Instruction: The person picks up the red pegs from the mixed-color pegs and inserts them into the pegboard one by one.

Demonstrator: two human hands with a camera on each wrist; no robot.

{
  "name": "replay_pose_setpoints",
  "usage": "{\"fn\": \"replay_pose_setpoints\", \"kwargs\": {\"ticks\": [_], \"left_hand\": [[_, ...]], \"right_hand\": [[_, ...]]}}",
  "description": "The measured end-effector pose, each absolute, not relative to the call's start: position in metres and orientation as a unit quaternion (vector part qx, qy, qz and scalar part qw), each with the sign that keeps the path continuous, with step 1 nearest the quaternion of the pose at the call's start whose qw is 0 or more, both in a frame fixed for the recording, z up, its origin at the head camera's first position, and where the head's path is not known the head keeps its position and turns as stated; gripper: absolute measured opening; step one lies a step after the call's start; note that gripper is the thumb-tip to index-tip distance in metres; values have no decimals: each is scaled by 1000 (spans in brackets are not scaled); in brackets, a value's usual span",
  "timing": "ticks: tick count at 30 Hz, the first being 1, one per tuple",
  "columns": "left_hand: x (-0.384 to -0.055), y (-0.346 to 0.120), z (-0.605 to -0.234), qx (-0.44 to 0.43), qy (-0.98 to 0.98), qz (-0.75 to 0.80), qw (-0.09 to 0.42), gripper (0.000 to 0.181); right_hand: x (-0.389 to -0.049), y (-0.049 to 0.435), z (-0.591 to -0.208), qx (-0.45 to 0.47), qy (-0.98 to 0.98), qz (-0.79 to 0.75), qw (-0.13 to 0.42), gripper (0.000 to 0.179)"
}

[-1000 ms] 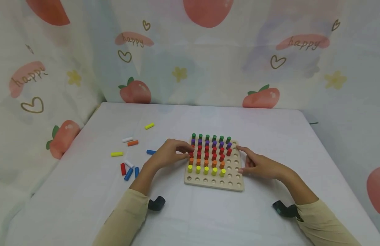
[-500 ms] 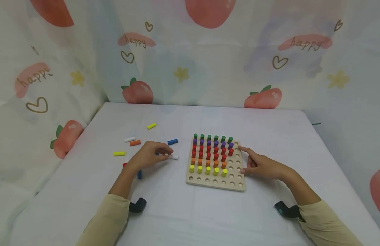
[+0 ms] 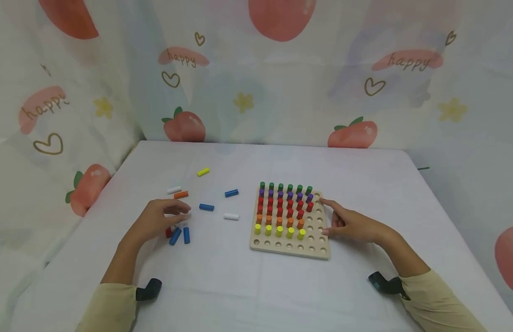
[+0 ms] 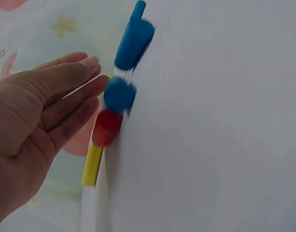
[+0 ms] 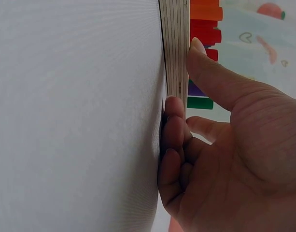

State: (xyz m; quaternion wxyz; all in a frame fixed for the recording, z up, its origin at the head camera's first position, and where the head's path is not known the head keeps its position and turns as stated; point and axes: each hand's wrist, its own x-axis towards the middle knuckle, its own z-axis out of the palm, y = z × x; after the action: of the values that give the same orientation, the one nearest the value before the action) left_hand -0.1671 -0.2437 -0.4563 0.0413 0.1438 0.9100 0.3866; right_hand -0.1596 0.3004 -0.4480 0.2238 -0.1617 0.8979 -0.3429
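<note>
My left hand (image 3: 158, 219) hovers over loose pegs at the left, its fingers loosely bent with nothing between them. Under and beside it lie a red peg (image 4: 107, 128), partly covered in the head view, and two blue pegs (image 3: 175, 236). A wooden pegboard (image 3: 289, 251) stands at mid-table, with rows of green, purple, red, orange and yellow pegs (image 3: 279, 231) upright in it. The right hand (image 3: 356, 224) holds the board's right edge: in the right wrist view the thumb rests on its upper edge, and curled fingers lie against its side.
Between the left hand and the board lie a white peg (image 3: 231, 216) and two more blue pegs (image 3: 206, 207). Farther back are an orange peg (image 3: 181, 195), another white peg (image 3: 173, 189) and a yellow peg (image 3: 203, 172). A patterned curtain (image 3: 281, 92) hangs behind the table.
My left hand has moved left from the board's left side, past the white peg, to the loose pegs. The right hand has stayed at the board's edge.
</note>
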Motion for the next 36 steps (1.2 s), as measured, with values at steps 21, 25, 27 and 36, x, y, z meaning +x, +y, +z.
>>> {"fn": "replay_pose_setpoints", "kwargs": {"ticks": [21,25,27,36], "left_hand": [[-145,-287,-463,112,928,355,6,25],[-139,-291,-462,104,928,357,10,26],[-137,-293,-462,105,925,363,22,26],[-138,-295,-466,133,899,412,66,28]], "right_hand": [[-159,300,-447,-159,902,-335,221,92],[-159,300,-447,-158,901,-338,223,92],[-159,300,-447,-158,900,-339,224,92],[-159,299,-448,-159,901,-339,221,92]]}}
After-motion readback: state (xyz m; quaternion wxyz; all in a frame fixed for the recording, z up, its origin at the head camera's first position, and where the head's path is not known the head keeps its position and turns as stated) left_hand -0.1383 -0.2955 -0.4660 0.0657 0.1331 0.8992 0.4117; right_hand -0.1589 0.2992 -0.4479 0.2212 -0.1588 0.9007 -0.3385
